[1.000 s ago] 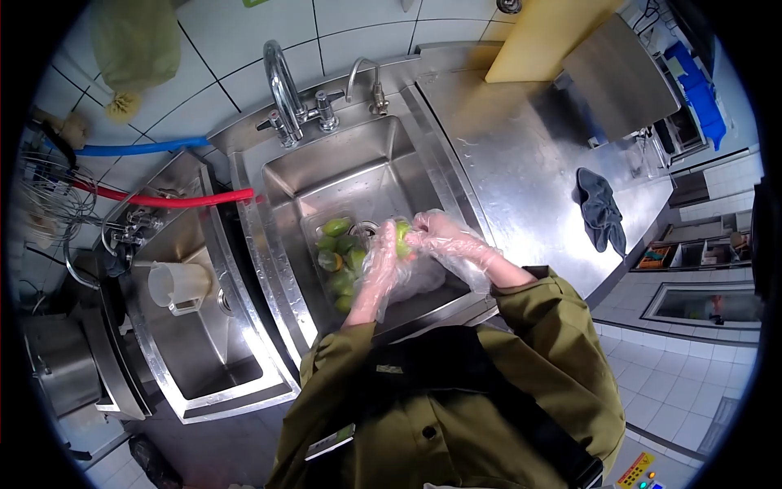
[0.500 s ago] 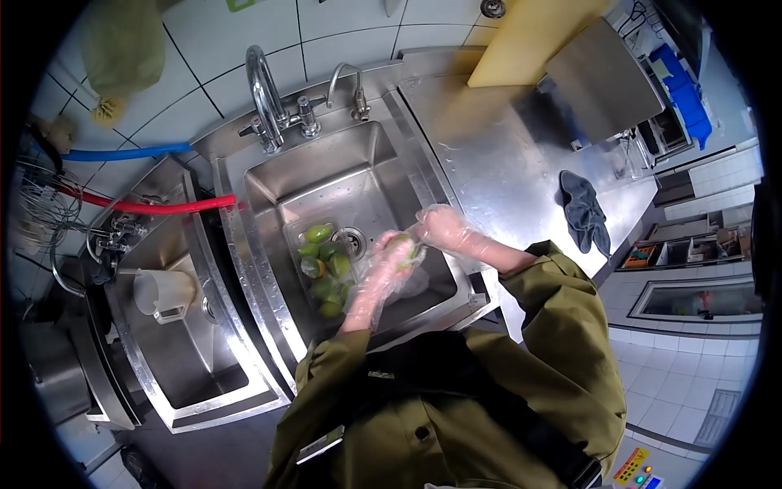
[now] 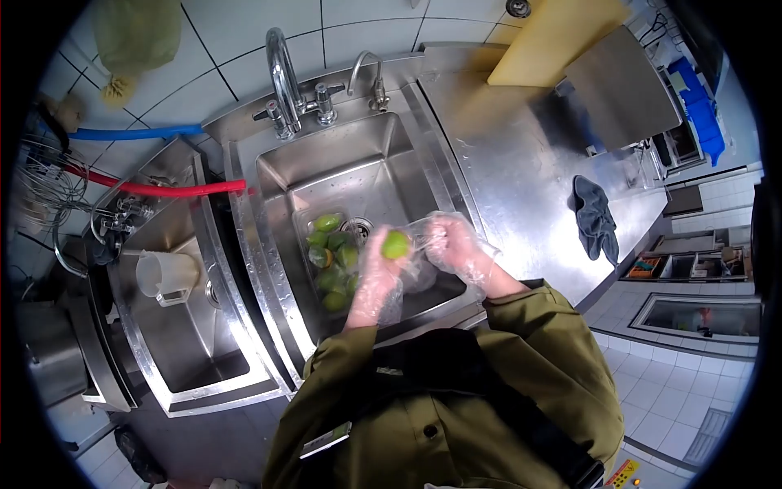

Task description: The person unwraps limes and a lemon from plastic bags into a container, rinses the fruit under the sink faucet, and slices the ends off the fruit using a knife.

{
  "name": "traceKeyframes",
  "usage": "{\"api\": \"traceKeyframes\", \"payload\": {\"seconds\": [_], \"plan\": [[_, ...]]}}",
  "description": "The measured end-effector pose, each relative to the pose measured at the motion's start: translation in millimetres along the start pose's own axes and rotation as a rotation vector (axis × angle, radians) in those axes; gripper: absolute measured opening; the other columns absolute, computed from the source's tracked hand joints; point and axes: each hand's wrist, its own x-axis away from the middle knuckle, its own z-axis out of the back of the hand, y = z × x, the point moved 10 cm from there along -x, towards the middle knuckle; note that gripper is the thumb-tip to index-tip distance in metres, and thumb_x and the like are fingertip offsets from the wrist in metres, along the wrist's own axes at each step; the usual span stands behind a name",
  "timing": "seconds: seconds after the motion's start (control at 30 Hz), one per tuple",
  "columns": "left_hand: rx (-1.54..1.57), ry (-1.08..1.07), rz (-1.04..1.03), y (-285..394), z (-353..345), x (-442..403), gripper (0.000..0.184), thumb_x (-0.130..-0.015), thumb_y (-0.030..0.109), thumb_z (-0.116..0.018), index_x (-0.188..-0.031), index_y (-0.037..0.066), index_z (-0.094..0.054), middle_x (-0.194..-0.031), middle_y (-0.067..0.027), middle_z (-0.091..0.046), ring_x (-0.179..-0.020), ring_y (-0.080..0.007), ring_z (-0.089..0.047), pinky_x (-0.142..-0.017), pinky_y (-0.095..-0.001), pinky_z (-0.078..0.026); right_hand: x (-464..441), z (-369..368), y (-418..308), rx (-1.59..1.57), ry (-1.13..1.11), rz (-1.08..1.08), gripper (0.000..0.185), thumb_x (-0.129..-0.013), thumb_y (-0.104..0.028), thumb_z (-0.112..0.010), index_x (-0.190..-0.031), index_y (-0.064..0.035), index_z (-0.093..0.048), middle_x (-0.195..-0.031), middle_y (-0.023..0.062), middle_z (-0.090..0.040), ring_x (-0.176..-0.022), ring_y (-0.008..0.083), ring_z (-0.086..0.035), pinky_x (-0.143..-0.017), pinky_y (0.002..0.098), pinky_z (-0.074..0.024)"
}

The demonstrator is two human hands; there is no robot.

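Note:
My left hand [image 3: 375, 273], in a loose clear plastic glove, is closed round a green lime [image 3: 396, 244] above the sink [image 3: 326, 177]. Close on its right is my right hand [image 3: 458, 248], gloved the same way, with curled fingers. Clear plastic shows between the two hands; whether my right fingers grip it or it is loose glove, I cannot make out. Several more limes [image 3: 332, 279] lie in the sink, apparently in a clear container, left of the drain [image 3: 357, 228]. A pale translucent thing [image 3: 421, 279] lies below my hands, partly hidden.
A tall faucet [image 3: 283, 77] and a smaller tap [image 3: 378, 91] stand behind the sink. A white jug [image 3: 167, 275] sits in the left basin. On the steel counter [image 3: 509, 175] at right lies a dark cloth [image 3: 595, 218]. A red hose [image 3: 179, 191] reaches the sink's left edge.
My right hand has moved slightly down and turned, its fingers now curled toward the left hand. The lime in my left hand now shows more fully. The camera view has shifted a little.

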Motion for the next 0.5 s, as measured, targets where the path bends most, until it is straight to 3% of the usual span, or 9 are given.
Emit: {"api": "traceKeyframes", "payload": {"seconds": [0.03,0.07,0.13,0.17,0.23,0.33,0.37,0.47,0.5], "plan": [[0.176,0.149,-0.046,15,9,2,0.023,-0.077,0.023,-0.059,-0.085,0.003,-0.053,-0.086,-0.0136,-0.057,-0.082,-0.0243,-0.056,-0.076,-0.0409,-0.05,3,11,-4,-0.002,0.027,0.008,0.02,-0.077,-0.004,-0.043,-0.06,-0.0127,-0.038,-0.053,-0.0039,-0.036,-0.041,0.0063,-0.033,-0.037,0.0199,-0.0251],[0.341,0.163,-0.039,19,25,-4,0.024,-0.076,0.023,-0.058,-0.084,0.002,-0.05,-0.09,-0.0155,-0.057,-0.082,-0.031,-0.057,-0.073,-0.0448,-0.05,8,23,-7,-0.002,0.06,0.01,0.021,-0.078,-0.004,-0.042,-0.06,-0.013,-0.037,-0.053,-0.0035,-0.036,-0.042,0.0062,-0.033,-0.037,0.0202,-0.0251],[0.426,0.083,0.052,25,50,-9,0.026,-0.077,0.024,-0.057,-0.087,0.001,-0.051,-0.091,-0.0167,-0.056,-0.083,-0.0336,-0.057,-0.077,-0.047,-0.049,21,43,-20,0.198,0.241,0.136,0.016,-0.078,-0.004,-0.043,-0.063,-0.0111,-0.044,-0.053,-0.001,-0.035,-0.043,0.0119,-0.036,-0.039,0.0258,-0.0309],[0.447,0.092,0.064,27,70,-7,0.029,-0.077,0.025,-0.058,-0.089,0.0,-0.052,-0.091,-0.0155,-0.056,-0.087,-0.0315,-0.056,-0.079,-0.0463,-0.048,24,43,-37,0.865,0.327,0.242,0.005,-0.076,-0.004,-0.045,-0.072,-0.0066,-0.046,-0.065,0.0052,-0.042,-0.049,0.0185,-0.043,-0.044,0.0306,-0.0352],[0.562,0.133,0.149,24,102,-2,0.034,-0.075,0.025,-0.061,-0.095,-0.002,-0.053,-0.095,-0.0137,-0.056,-0.09,-0.0299,-0.056,-0.082,-0.0443,-0.048,17,13,-41,2.213,0.38,0.434,0.016,-0.073,-0.005,-0.049,-0.088,0.0025,-0.05,-0.089,0.0175,-0.056,-0.061,0.0317,-0.056,-0.053,0.0402,-0.0439],[0.356,0.386,-0.102,36,169,4,0.036,-0.074,0.022,-0.063,-0.099,-0.002,-0.051,-0.098,-0.0123,-0.056,-0.089,-0.0295,-0.057,-0.079,-0.0397,-0.05,7,34,56,2.674,-0.218,0.141,0.041,-0.07,-0.012,-0.052,-0.106,0.006,-0.046,-0.091,0.0207,-0.059,-0.076,0.0331,-0.059,-0.061,0.0392,-0.0476],[0.397,0.488,-0.123,34,179,14,0.04,-0.072,0.02,-0.065,-0.102,-0.002,-0.05,-0.097,-0.0125,-0.056,-0.087,-0.0283,-0.057,-0.073,-0.0346,-0.053,-4,70,74,2.646,-0.181,-0.18,0.054,-0.071,-0.019,-0.056,-0.118,0.0018,-0.04,-0.097,0.0218,-0.056,-0.077,0.0335,-0.059,-0.063,0.0388,-0.0475],[0.716,0.401,0.056,-8,203,14,0.043,-0.07,0.022,-0.066,-0.101,-0.002,-0.049,-0.097,-0.0134,-0.055,-0.085,-0.0275,-0.057,-0.068,-0.0318,-0.054,-17,-30,104,2.273,-0.365,-0.129,0.044,-0.074,-0.01,-0.053,-0.116,-0.0017,-0.042,-0.093,0.0208,-0.057,-0.082,0.0328,-0.058,-0.068,0.0406,-0.0456],[0.781,0.476,0.038,-21,204,19,0.044,-0.07,0.024,-0.065,-0.1,-0.003,-0.049,-0.095,-0.0143,-0.055,-0.085,-0.0273,-0.057,-0.072,-0.0348,-0.053,-24,-32,121,1.9,-0.336,-0.148,0.041,-0.074,-0.011,-0.053,-0.112,-0.0018,-0.044,-0.091,0.02,-0.057,-0.082,0.0329,-0.057,-0.069,0.0404,-0.0449]]}}
